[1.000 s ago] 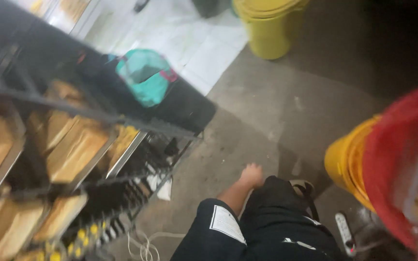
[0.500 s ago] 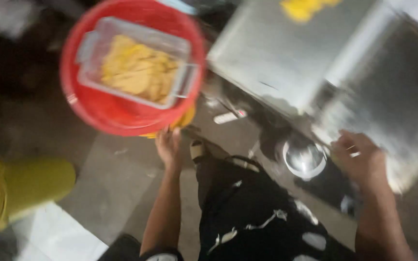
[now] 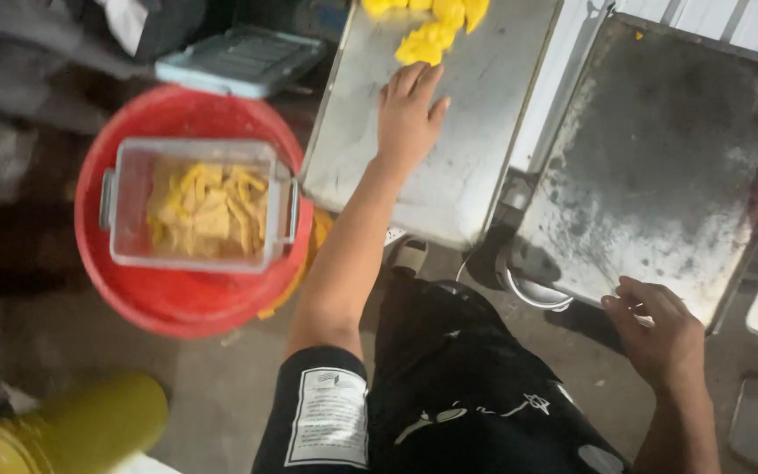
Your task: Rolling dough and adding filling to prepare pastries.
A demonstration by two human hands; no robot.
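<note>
My left hand [image 3: 407, 114] lies flat on a light metal tray [image 3: 449, 149], fingers spread, its fingertips just short of a pile of yellow fruit pieces [image 3: 432, 26] at the tray's far end. My right hand [image 3: 655, 333] curls at the near edge of a dark, stained metal tray [image 3: 668, 175]; a thin pale thing shows by its fingers, and I cannot tell if they grip the edge. To the left, a clear plastic bin [image 3: 199, 206] of yellow strips rests on a red tub [image 3: 177, 298].
A grey-blue plastic lid or crate [image 3: 239, 57] lies behind the red tub. A yellow bucket [image 3: 63, 430] stands at the lower left. A round metal bowl [image 3: 532, 281] sits on the concrete floor under the trays. My dark trousers fill the lower middle.
The view has swung from a rack and floor to the trays. My left hand has risen from beside the red tub onto the light tray; my right hand stays near the dark tray's edge.
</note>
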